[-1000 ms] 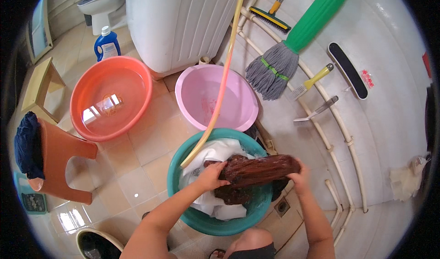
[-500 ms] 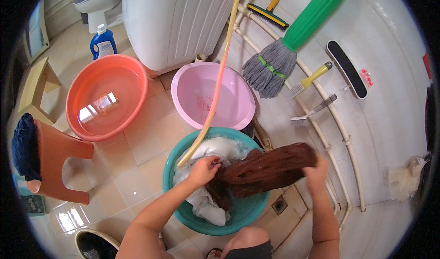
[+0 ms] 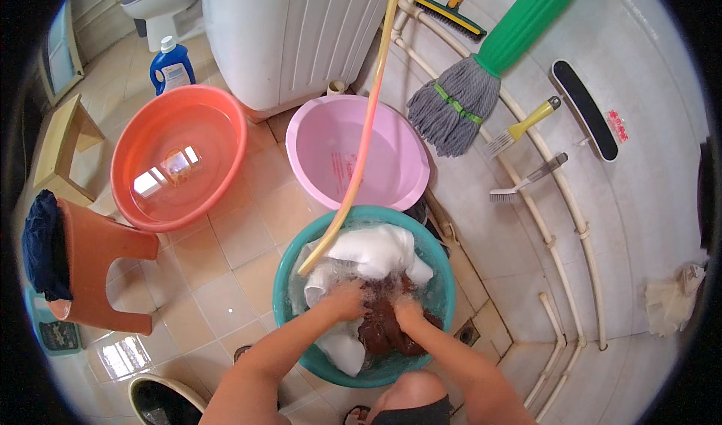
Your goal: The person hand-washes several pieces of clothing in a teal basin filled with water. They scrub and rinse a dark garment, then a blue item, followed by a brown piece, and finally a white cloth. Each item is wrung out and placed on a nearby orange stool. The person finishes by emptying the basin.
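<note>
Here, lower centre of frame: teal basin (image 3: pixel 281 299), wet brown cloth (image 3: pixel 382 333) inside, beside white cloth (image 3: pixel 376 248). Left hand (image 3: pixel 346 302) and right hand (image 3: pixel 407 312) down on the brown cloth; both blurred, cannot tell whether gripping.

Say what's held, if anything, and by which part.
The left hand and right hand are at the upper part of the brown cloth; any grip is unclear.

Lower centre: lower basin (image 3: pixel 449 297), clothes (image 3: pixel 380 248) in water (image 3: pixel 431 288) inside; left hand (image 3: pixel 346 301) and right hand (image 3: pixel 407 312) among clothes. Directly above in frame: upper basin (image 3: pixel 320 150). Hose (image 3: pixel 370 124) crosses over upper basin, its end over lower basin. Upper left: left basin (image 3: pixel 167 225), bottle (image 3: pixel 172 70) just behind. Far left: stool (image 3: pixel 98 263), cloth (image 3: pixel 45 244) on it. Upper right: mop (image 3: pixel 455 109).
</note>
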A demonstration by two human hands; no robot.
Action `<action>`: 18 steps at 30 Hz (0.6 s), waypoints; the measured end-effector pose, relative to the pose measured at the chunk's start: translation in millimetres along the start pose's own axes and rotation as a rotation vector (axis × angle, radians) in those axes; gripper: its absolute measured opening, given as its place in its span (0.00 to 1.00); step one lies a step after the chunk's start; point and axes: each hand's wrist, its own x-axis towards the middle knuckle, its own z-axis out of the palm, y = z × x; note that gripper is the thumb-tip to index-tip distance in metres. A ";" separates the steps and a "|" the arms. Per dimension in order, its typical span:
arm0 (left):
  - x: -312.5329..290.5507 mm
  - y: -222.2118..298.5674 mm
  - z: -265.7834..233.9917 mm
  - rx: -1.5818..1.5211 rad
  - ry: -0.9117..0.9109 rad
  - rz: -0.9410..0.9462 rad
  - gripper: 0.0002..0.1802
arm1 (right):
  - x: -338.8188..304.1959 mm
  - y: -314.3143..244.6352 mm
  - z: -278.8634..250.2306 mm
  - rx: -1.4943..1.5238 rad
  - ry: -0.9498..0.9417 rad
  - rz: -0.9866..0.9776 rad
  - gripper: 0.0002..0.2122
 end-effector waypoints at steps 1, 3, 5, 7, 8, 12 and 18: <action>9.2 -2.8 6.0 -0.071 -0.030 -0.012 0.27 | 3.9 12.9 56.9 -0.043 0.175 -0.011 0.25; 26.0 -8.3 25.5 -0.206 -0.085 -0.068 0.24 | 27.7 7.8 48.1 0.556 -0.076 0.355 0.24; 43.5 -26.1 91.1 -0.151 0.060 -0.097 0.19 | 39.3 -2.8 -25.8 0.358 -0.296 0.149 0.29; 13.0 19.4 10.8 -0.139 -0.154 -0.213 0.20 | 18.1 -14.1 -69.3 -0.011 -0.365 0.129 0.27; 10.1 12.9 20.6 -0.161 -0.054 -0.150 0.20 | 14.5 -17.3 -80.4 -0.213 -0.384 0.105 0.26; -3.4 10.0 18.3 -0.249 0.127 -0.014 0.16 | 27.8 32.9 -30.3 0.237 -0.441 0.255 0.22; -20.8 36.8 -54.3 -0.489 0.273 0.032 0.35 | -35.6 43.5 -227.9 1.340 0.364 0.208 0.19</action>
